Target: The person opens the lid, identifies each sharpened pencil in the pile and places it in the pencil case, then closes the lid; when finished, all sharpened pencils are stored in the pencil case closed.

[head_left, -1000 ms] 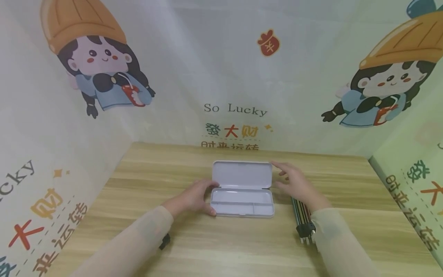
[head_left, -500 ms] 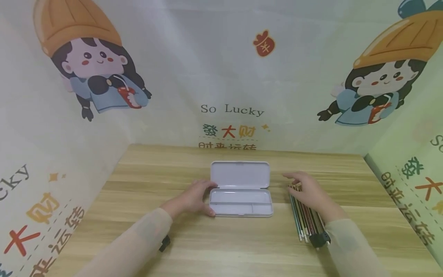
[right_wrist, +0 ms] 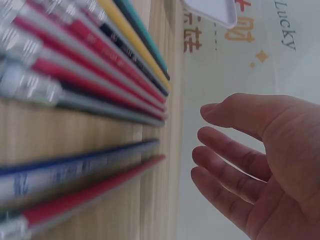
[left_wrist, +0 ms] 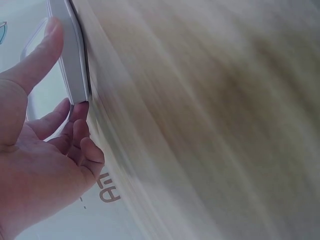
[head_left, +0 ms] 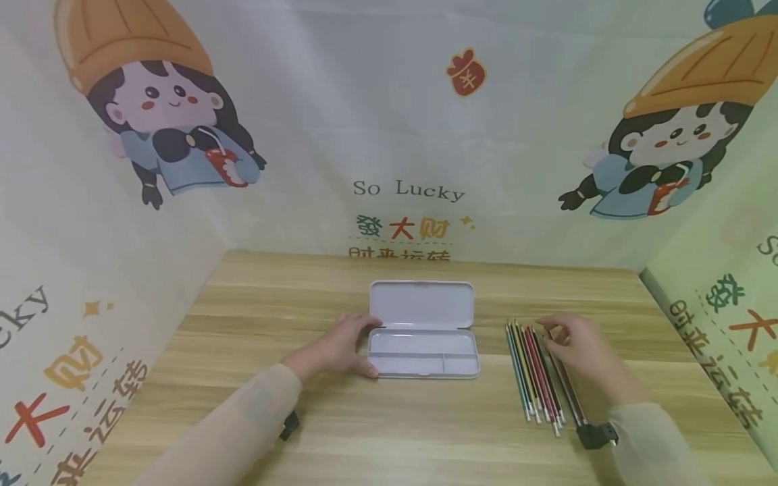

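A white pencil case (head_left: 423, 376) lies with its lid (head_left: 422, 305) raised in the middle of the table, its compartments bare. My left hand (head_left: 345, 345) holds the case's left end, thumb at the front corner and fingers by the hinge. In the left wrist view the thumb and curled fingers are against the case (left_wrist: 75, 60). Several pencils (head_left: 531, 368) lie side by side to the right of the case. My right hand (head_left: 577, 343) hovers by their tips, fingers loosely bent. The right wrist view shows a blue pencil (right_wrist: 85, 162) and a red pencil (right_wrist: 95, 196) apart from the bunch.
The wooden table (head_left: 413, 432) is walled by a printed cloth (head_left: 304, 135) at the back and sides. A small black device (head_left: 595, 434) sits at the right wrist, another black piece (head_left: 290, 425) under the left.
My right hand has moved from the case's lid to the right, across the pencils, leaving them more uncovered and spread. My left hand stays at the case.
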A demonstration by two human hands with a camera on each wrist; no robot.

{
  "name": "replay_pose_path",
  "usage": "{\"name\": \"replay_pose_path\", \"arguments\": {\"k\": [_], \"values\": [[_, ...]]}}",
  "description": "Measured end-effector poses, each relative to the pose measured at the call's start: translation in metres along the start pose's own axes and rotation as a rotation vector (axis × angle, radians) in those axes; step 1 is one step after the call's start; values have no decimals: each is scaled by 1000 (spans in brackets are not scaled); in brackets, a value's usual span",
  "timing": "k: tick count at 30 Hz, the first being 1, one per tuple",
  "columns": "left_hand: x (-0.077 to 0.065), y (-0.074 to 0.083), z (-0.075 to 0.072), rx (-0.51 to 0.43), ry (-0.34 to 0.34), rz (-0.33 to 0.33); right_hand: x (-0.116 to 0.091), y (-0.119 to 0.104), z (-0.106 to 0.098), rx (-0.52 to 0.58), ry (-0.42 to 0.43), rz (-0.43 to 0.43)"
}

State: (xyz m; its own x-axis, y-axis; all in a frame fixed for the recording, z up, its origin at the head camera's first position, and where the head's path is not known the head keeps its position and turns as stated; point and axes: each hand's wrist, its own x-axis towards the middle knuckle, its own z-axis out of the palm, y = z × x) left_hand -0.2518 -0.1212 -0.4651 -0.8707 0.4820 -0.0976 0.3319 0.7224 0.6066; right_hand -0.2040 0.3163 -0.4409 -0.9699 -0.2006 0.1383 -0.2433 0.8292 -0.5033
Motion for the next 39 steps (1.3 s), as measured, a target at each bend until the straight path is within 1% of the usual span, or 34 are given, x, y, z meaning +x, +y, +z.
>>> {"name": "replay_pose_path", "arguments": {"k": [6, 12, 18, 23, 29, 35, 39], "values": [[1, -2, 0, -1, -2, 14, -8, 10, -5, -19, -3, 13], [2, -4, -1, -3, 4, 27, -13, 14, -5, -40, -62, 39], [2, -4, -1, 3, 4, 33, -15, 15, -2, -80, -113, 67], [2, -4, -1, 8, 2, 34, -15, 14, 1, -137, -128, 68], [2, -2, 0, 2, -1, 31, -14, 15, 5, -178, -148, 100], [1, -2, -1, 2, -1, 36, -13, 12, 6, -199, -164, 139], [0, -3, -1, 3, 1, 35, -12, 9, 6, -196, -163, 148]]}}
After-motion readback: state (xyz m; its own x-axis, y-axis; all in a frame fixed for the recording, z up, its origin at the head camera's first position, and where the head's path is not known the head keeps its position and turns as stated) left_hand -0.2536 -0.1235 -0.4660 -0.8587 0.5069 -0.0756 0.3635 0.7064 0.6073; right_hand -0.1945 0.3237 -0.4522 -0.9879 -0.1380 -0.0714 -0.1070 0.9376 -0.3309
